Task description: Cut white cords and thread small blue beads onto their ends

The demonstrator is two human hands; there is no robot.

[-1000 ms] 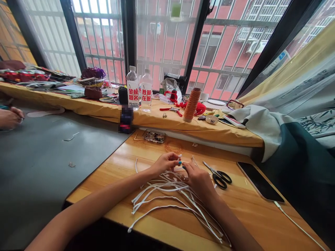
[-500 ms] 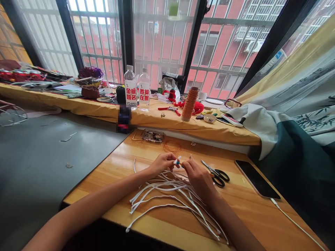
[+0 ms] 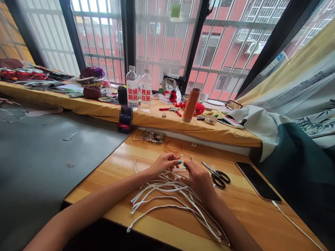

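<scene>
My left hand (image 3: 165,164) and my right hand (image 3: 198,179) meet fingertip to fingertip over a loose pile of white cords (image 3: 167,195) on the wooden table (image 3: 256,216). Both hands are closed in a pinch on the end of one white cord, where a small blue bit shows between the fingertips. The rest of the cords fan out toward me under my right wrist.
Black-handled scissors (image 3: 217,175) lie just right of my right hand, a phone (image 3: 258,181) with a white cable farther right. A coil of orange thread (image 3: 173,146) and a small tray (image 3: 154,135) lie behind. Two water bottles (image 3: 132,87) and an orange thread spool (image 3: 191,104) stand on the yellow-draped sill.
My fingertips have stayed pinched together on the cord end with only small shifts. The other person's hand at the far left edge has gone out of view.
</scene>
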